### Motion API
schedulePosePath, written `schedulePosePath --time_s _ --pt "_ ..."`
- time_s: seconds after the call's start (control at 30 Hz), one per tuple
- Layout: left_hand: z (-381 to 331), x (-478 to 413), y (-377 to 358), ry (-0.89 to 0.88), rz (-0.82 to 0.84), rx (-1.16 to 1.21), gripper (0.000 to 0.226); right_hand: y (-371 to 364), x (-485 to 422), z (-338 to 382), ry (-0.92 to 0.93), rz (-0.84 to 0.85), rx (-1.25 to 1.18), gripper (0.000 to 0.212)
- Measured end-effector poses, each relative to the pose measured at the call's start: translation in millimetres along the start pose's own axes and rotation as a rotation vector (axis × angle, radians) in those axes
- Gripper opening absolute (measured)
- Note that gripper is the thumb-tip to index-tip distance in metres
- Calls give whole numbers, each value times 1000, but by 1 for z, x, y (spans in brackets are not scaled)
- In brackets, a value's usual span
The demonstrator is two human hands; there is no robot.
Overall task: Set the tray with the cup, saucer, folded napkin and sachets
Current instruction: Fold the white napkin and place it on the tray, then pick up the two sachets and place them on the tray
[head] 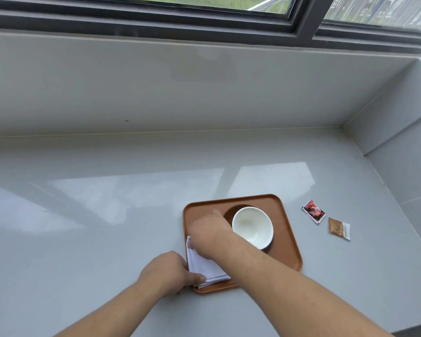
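An orange-brown tray [287, 242] lies on the grey counter. A white cup [252, 226] stands on a dark brown saucer [229, 212] in the tray's right half. A folded white napkin [204, 267] lies in the tray's left front part. My right hand [209, 228] rests flat on the napkin's far end, reaching across from the right. My left hand [167, 271] is at the tray's left front edge, its thumb pressing the napkin's near corner. Two sachets lie on the counter right of the tray: a red one [313, 211] and a brown one [338, 228].
The grey counter [107, 215] runs back to a low wall under a dark-framed window [301, 23]. A side wall [399, 142] closes the counter on the right, just beyond the sachets. Bare counter lies left of the tray.
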State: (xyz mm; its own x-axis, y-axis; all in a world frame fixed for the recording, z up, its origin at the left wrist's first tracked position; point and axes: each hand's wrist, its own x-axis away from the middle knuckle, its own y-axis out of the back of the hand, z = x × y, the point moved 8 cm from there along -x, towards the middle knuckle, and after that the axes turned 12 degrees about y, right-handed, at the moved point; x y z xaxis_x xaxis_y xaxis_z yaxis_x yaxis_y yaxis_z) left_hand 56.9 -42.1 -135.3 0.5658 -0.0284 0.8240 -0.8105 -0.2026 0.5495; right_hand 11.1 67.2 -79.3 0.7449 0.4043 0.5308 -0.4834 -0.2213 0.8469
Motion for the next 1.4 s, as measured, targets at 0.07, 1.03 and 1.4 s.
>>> schedulePosePath --time_s 0.07,1.03,1.4 --pt "0 -1 -1 -2 14 -2 54 -1 0 0 0 -6 0 35" --pt "1 14 32 -185 -145 91 47 8 37 21 -82 -135 -16 10" --pt "-139 80 137 -610 -503 -62 21 29 178 -95 -526 -727 -282 26"
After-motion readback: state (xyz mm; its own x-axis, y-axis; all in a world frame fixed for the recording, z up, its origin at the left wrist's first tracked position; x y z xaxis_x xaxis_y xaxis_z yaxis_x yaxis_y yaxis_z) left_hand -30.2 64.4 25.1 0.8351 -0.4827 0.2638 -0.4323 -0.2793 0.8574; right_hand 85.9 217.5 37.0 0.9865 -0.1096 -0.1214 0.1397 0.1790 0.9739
